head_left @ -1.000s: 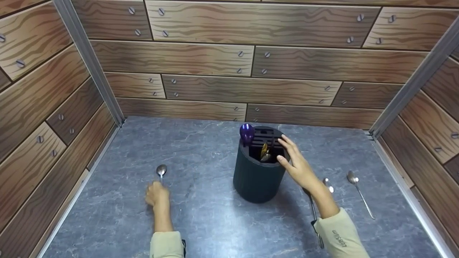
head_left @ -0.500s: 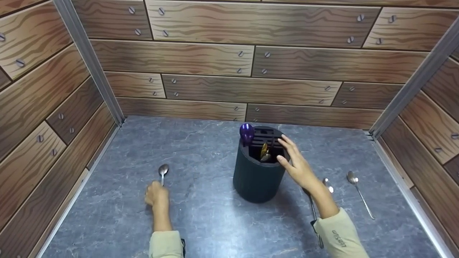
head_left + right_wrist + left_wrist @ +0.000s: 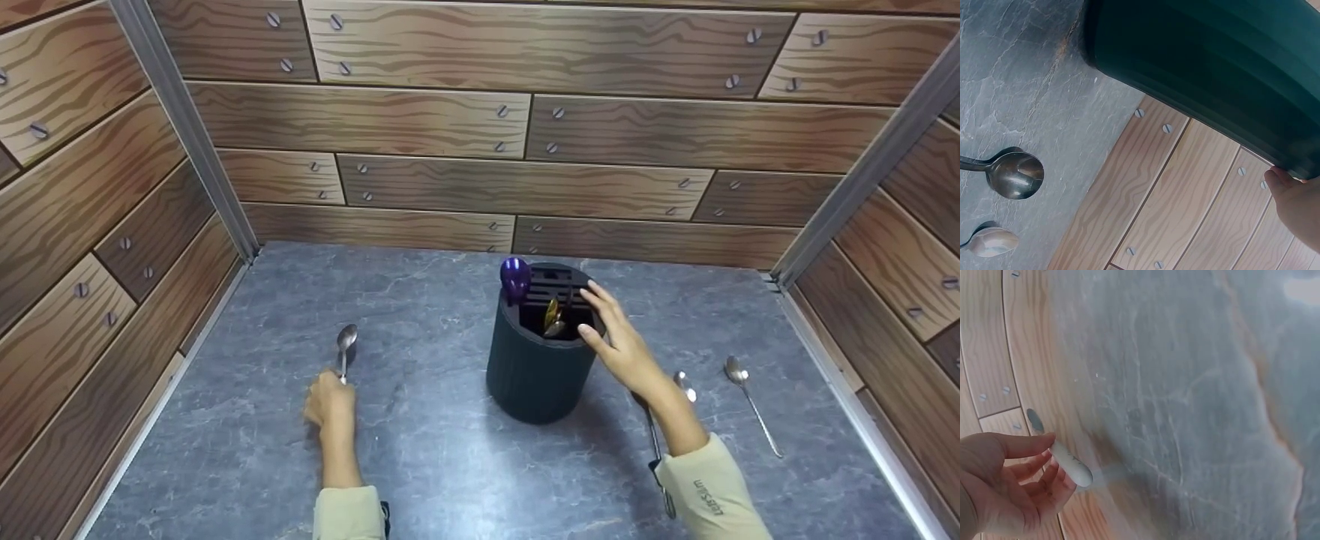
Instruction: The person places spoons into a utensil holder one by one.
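My left hand pinches a silver spoon by its handle, the bowl pointing away from me. In the left wrist view the thumb and fingers grip the handle of the spoon, whose broad end sticks out past them. A dark green utensil holder stands upright to the right. My right hand rests at its right rim with extended fingers. A purple spoon stands in the holder's left side, and a gold utensil shows inside the larger opening.
Right of the holder lies a silver spoon. Another spoon bowl and a long metal handle are partly hidden by my right forearm. Wood-patterned walls enclose the grey marbled tabletop on the left, back and right.
The spoon in my left hand has shifted away from me and slightly right, and the hand has risen a little with it. My right hand stays at the holder's rim.
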A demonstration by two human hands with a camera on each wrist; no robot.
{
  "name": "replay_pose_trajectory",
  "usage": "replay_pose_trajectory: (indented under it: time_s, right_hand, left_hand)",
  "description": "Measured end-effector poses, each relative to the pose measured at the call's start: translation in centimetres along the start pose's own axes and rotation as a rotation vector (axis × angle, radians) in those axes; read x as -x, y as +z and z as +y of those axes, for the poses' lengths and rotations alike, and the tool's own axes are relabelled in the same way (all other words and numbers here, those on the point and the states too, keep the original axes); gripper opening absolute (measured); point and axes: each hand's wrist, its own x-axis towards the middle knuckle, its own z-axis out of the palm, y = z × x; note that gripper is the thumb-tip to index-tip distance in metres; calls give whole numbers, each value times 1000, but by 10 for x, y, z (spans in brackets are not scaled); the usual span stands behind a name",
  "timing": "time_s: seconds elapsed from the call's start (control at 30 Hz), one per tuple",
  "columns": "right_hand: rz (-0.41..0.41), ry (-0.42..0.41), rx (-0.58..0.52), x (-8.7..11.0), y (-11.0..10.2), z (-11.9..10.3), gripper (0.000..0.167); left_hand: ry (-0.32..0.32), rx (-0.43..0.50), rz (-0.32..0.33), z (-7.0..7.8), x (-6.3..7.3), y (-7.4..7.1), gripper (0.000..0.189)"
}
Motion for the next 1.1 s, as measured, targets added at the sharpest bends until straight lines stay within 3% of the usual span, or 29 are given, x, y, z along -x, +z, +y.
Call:
replay_pose_trajectory:
  time_s: [0.33,0.9,1.1]
  right_hand:
    - [5,-14,-4,-1,2,1,51]
    - [-7,3,-14,0,0,1,50]
    - [-3,5,-13,1,0,0,50]
  left_hand:
    - [86,104,-9,14,9,-7,28]
    - [190,179,35,41,29,-18,25]
    - [245,229,18,48,35,-20,26]
